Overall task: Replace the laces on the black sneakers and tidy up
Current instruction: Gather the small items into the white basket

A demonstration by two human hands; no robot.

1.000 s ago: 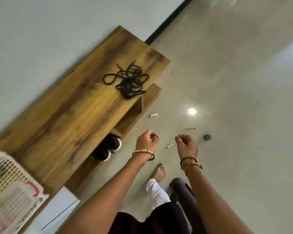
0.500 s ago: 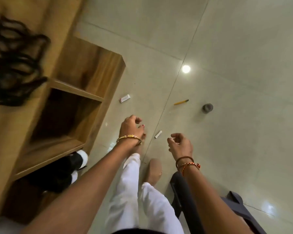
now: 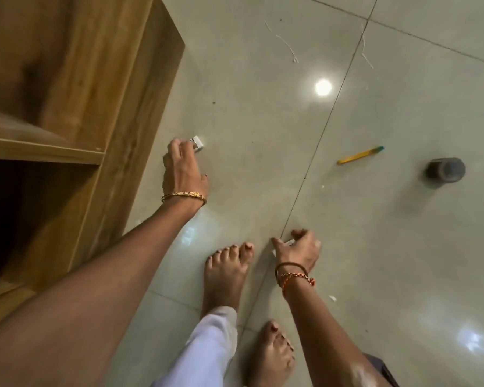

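Down on the tiled floor [image 3: 263, 113], beside the open end of the wooden shoe rack [image 3: 118, 88], the left hand [image 3: 183, 169] reaches forward to a small white scrap [image 3: 198, 143], which lies just past the fingertips and touches them; its far end pokes out beyond the fingers, pointing away from the person. Whether those fingers already pinch it or only rest on it I cannot tell, since the back of the hand hides the grip. The right hand [image 3: 298, 251] is lower in the view, close to the bare feet [image 3: 227, 275], its fingers curled down over a second white scrap [image 3: 287, 243] of which only a sliver shows beneath the thumb; this looks like a pinch. Each hand is plainly the nearer one for its own scrap. Further right, well apart from both hands, lie a yellow pencil [image 3: 359, 155], long axis slanting up to the right, and a grey roll of tape [image 3: 445, 171]; the right hand is the nearer for these. Neither the black sneakers nor the laces are in view, the rack's lower shelf being dark and cut off at the left edge, so the tidying part of the task seems to be in hand.
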